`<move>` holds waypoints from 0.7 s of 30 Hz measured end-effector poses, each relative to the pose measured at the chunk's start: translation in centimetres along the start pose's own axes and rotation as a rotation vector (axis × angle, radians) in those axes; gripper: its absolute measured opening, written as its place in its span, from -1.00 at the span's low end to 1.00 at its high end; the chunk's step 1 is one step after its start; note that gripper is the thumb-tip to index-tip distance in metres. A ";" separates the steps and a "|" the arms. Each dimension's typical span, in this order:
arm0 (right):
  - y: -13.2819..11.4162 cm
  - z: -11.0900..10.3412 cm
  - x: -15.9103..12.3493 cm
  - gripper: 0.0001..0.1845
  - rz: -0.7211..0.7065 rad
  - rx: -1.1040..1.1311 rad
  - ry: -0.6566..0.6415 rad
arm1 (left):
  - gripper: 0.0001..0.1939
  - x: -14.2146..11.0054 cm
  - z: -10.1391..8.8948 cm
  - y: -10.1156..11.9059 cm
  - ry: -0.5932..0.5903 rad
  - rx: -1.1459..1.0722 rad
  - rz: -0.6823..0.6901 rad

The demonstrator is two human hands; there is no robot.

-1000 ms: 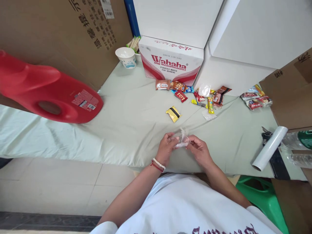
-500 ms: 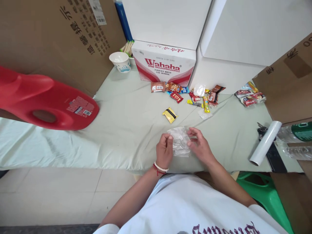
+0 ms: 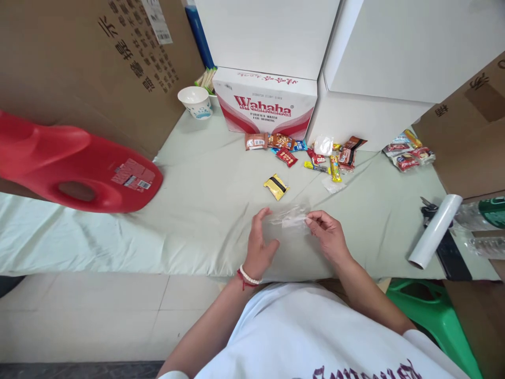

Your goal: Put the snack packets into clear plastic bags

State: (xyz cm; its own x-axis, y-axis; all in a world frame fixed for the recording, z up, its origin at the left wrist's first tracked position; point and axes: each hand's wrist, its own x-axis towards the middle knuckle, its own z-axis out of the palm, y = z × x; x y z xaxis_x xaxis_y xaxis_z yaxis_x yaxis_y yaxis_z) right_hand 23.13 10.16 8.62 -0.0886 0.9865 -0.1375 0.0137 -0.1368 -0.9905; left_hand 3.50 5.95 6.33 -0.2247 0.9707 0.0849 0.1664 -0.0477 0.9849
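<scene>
A clear plastic bag [image 3: 290, 217] is pinched at its right side between the thumb and fingers of my right hand [image 3: 328, 234]. My left hand [image 3: 260, 245] is open at the bag's left, thumb and fingers spread apart. Just beyond the bag lies a yellow packet with a black stripe [image 3: 276, 187]. Farther back several small wrapped snacks are scattered, among them a red packet [image 3: 286, 157], a brown packet [image 3: 255, 141] and a yellow stick packet [image 3: 335, 168]. A small clear wrapper [image 3: 333, 184] rests near them.
At the left lies a large red jug [image 3: 79, 163]. A Wahaba-style white and red carton [image 3: 268, 102] and a paper cup [image 3: 196, 102] stand at the back. On the right are a white roll [image 3: 435, 231], plastic bottles [image 3: 479, 213] and more snack packs [image 3: 410, 151].
My left hand has opened and released the bag, moving slightly left. My right hand, loose before, now pinches the bag, which has turned and flattened.
</scene>
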 end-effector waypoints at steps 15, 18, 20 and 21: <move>2.1 -4.1 -1.7 -0.53 0.201 -0.241 -0.141 | -0.52 2.4 4.0 -0.1 0.193 -0.631 -0.372; 2.1 -3.2 -0.5 -0.46 0.180 -0.180 0.025 | -0.57 1.4 4.3 -0.2 0.084 -0.606 -0.322; 2.0 -1.9 0.8 -0.46 0.189 -0.153 0.040 | -0.61 0.8 4.4 0.0 -0.012 -0.581 -0.298; 2.1 -1.1 1.4 -0.46 0.194 -0.143 0.011 | -0.61 0.6 4.3 0.2 -0.063 -0.570 -0.286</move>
State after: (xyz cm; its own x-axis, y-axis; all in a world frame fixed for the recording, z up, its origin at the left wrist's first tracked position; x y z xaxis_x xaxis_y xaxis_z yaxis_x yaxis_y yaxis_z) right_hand 24.15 11.38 6.38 -0.0596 0.9441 -0.3241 0.1706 -0.3103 -0.9352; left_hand 7.56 7.54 5.88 -0.1249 0.9748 -0.1851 -0.4321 0.1144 0.8945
